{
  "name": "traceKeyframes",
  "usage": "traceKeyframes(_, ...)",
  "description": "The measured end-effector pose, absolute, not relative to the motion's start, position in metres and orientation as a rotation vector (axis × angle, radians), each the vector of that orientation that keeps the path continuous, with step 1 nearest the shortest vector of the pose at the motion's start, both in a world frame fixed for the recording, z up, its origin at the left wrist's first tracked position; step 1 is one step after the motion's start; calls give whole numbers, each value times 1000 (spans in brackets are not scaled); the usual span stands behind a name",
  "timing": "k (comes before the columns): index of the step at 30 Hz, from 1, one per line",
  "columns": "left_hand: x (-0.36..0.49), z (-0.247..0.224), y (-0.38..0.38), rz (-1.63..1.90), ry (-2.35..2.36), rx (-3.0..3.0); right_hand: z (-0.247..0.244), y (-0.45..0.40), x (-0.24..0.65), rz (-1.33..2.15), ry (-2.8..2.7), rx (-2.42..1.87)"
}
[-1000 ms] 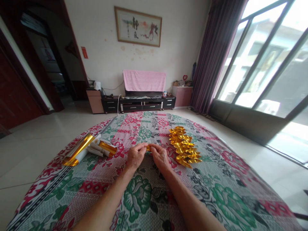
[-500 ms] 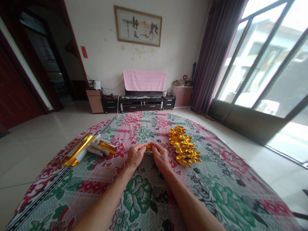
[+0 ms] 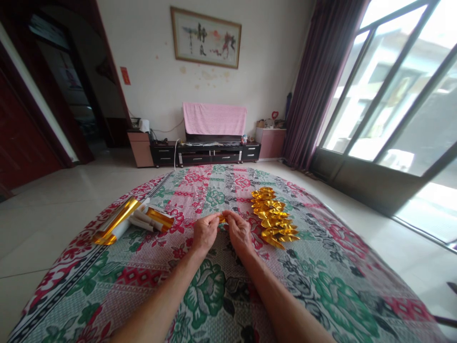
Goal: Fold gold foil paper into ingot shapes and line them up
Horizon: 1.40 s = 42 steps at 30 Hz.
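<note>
Between my two hands is a small piece of gold foil paper (image 3: 223, 219), mostly covered by fingers. My left hand (image 3: 206, 232) pinches its left end, and my right hand (image 3: 239, 231) grips the right end with thumb and fingers closed. Both hands are held close together over the flowered cloth (image 3: 214, 195). To the right of my right hand lies a row of folded gold paper ingots (image 3: 273, 216), nested against one another. Left of my left hand are sheets of gold foil paper (image 3: 119, 219), partly curled, with white undersides showing.
The cloth covers a large rounded surface. Beyond it stands a low black TV cabinet (image 3: 210, 155) with a pink towel (image 3: 214, 119) draped over a screen. A purple curtain (image 3: 309, 85) and glazed doors (image 3: 389, 95) are on the right.
My left hand has shifted slightly right, nearer my right hand, and its fingers have curled in more. Less of the gold foil paper shows between the hands.
</note>
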<state>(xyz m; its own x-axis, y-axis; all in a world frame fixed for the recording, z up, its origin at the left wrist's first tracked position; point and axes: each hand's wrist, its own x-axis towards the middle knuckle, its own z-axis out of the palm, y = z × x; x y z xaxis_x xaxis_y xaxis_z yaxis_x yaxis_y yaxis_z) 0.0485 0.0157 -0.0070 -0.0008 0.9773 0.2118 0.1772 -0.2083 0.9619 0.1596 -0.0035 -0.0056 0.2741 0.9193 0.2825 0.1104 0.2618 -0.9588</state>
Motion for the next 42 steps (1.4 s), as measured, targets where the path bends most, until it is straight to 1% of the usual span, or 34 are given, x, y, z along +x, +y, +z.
traceKeyframes(6, 50, -4, 14, 1300, 1236, 1430, -3, -5, 159, 791, -1166, -1154)
traceKeyframes(13, 44, -10, 19, 1338, 1327, 1561, -4, -6, 159, 814, -1233, -1125)
traceKeyframes(19, 48, -9, 15, 1300, 1305, 1620, -1, -7, 161, 844, -1161, -1135)
traceKeyframes(28, 44, -11, 18, 1346, 1366, 1597, 3, -11, 157, 848, -1242, -1075)
traceKeyframes(36, 44, -7, 16, 1275, 1328, 1629, -2, -8, 161, 884, -1172, -1092)
traceKeyframes(42, 45, -10, 16, 1304, 1377, 1657, -3, -9, 159, 818, -1284, -1118)
